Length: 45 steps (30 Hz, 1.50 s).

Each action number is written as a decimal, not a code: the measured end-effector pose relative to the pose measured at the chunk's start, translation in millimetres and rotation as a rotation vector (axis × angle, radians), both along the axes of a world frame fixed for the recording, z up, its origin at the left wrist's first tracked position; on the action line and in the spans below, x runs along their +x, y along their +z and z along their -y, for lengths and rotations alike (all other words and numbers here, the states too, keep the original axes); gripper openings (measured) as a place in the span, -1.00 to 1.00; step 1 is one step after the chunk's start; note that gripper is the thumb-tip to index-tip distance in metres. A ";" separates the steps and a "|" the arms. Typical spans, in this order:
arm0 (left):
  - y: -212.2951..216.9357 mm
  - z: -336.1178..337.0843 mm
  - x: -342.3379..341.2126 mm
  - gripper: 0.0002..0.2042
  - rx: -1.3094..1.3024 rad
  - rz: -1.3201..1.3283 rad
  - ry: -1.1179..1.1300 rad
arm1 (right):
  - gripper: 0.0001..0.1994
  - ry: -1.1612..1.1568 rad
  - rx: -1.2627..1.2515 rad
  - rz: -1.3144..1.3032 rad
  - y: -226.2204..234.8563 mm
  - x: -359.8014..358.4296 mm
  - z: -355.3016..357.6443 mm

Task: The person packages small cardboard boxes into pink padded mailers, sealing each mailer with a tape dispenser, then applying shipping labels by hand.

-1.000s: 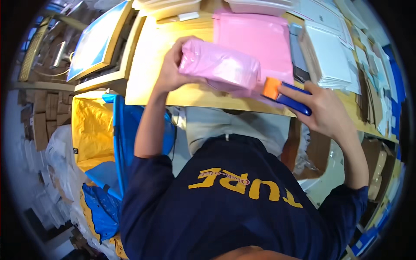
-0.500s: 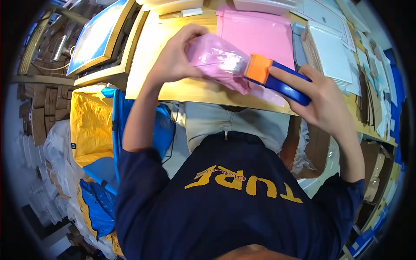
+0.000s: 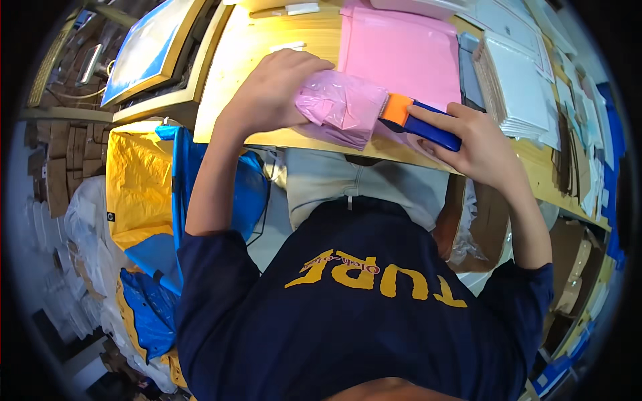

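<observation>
A pink parcel (image 3: pixel 341 110) in shiny, creased plastic lies near the front edge of the wooden table. My left hand (image 3: pixel 277 90) grips its left end, with the fingers curled over the top. In my right hand (image 3: pixel 471 137) is a tape dispenser (image 3: pixel 428 123) with a dark blue handle and an orange front, and its front end meets the parcel's right side. Part of the parcel is hidden behind my left fingers. Beyond it, a flat pink mailer bag (image 3: pixel 401 57) lies on the table.
A stack of white envelopes (image 3: pixel 515 83) stands to the right of the pink bag. At the left is a wood-framed screen (image 3: pixel 144 53). Yellow and blue bags (image 3: pixel 140 184) hang below the table's left side. A white marker (image 3: pixel 302 9) lies at the back.
The parcel has turned and sits lower against the table. My right hand has moved slightly left with the tape dispenser. My left hand now rests more over the parcel's top.
</observation>
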<state>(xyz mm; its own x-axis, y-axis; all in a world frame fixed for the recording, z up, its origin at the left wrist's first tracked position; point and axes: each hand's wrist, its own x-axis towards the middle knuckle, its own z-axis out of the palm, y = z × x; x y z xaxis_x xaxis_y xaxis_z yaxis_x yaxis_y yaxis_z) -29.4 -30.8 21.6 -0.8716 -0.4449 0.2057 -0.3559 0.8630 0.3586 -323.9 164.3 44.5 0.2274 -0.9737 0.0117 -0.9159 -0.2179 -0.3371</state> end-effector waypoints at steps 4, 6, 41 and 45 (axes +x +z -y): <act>4.4 -28.9 -33.4 -0.14 -0.227 0.151 -0.111 | -0.51 0.046 -0.050 0.026 -3.1 -2.6 -0.5; 0.8 -16.2 -27.9 -0.12 -0.087 0.046 -0.139 | -0.50 0.018 -0.075 0.094 8.5 -1.3 -5.8; 1.9 -40.4 -24.7 -0.14 -0.114 -0.085 -0.084 | -0.37 0.015 -0.055 0.083 29.9 39.9 -16.7; -23.7 -2.5 2.6 -0.13 0.559 -0.475 -0.071 | -0.37 -0.032 -0.113 0.147 31.2 27.2 -36.6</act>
<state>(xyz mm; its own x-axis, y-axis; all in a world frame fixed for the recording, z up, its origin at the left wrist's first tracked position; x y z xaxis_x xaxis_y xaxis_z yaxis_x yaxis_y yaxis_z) -26.7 -28.2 -2.1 -0.7757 -0.5397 0.3272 -0.0031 0.5217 0.8531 -296.7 201.0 75.6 0.1840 -0.9710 0.1525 -0.8656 -0.2336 -0.4429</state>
